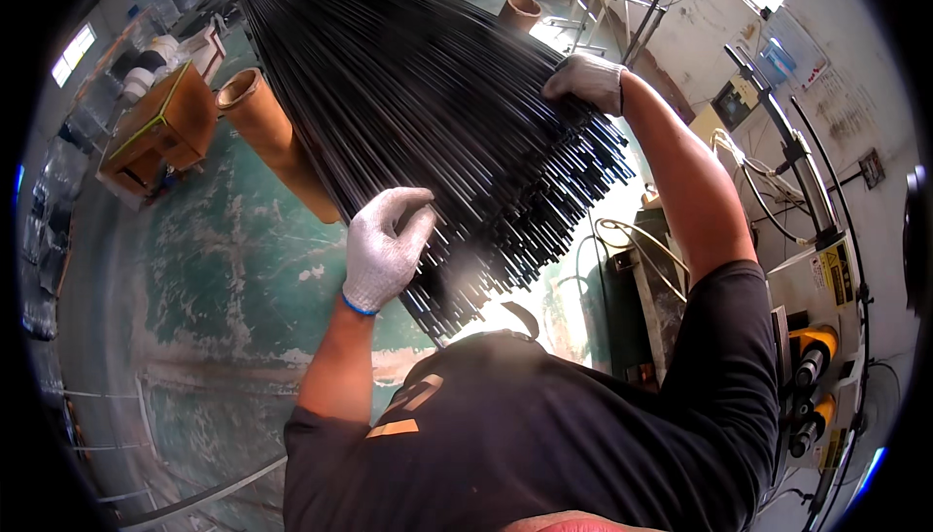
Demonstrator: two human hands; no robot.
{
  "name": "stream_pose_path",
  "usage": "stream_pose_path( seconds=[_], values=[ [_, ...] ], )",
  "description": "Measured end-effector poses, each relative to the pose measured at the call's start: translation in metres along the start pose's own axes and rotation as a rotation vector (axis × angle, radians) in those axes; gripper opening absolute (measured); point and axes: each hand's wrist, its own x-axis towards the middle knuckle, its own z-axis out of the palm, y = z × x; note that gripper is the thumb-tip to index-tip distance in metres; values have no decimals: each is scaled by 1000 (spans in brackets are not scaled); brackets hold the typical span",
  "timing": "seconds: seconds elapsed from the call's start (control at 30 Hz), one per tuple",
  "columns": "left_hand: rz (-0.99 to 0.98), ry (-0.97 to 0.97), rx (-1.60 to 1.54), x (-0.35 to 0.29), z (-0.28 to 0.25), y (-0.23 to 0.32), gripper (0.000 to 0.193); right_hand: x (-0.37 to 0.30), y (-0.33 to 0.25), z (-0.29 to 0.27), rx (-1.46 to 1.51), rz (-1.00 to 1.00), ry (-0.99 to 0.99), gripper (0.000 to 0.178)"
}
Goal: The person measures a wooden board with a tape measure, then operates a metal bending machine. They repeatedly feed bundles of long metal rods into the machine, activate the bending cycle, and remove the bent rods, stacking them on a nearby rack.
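Both hands gloved in white knit, both on one big bundle of thin black rods [418,104]. Left hand [384,245] at the near end of the bundle, on its left flank, fingers curled over the outer rods close to the cut tips; closed loosely, though whether gripping a few rods or only pressing on them cannot be told. Right hand [586,80] farther out along the bundle, on its right edge, fingers bent over the top rods, palm down; again a curl, not a clear clench. Long axis of the rods running from just in front of the chest, lower right, up and away to the upper left, narrowing toward the far end. Near tips fanned and uneven, just beside the left hand, so left nearer to the ends, right nearer to the middle. Brown cardboard tube [272,134] on the green floor [233,270], partly under the bundle's left side.
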Motion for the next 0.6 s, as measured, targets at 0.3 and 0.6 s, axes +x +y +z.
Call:
stream_pose_path(
  seconds=[0.3,0.6],
  values=[
    [18,-44,-7,-3,-4,2,20,-9,-12,37,-305,113,205,24],
    [48,-35,54,-5,-8,-4,21,-21,-55,77,-729,159,201,39]
  ],
)
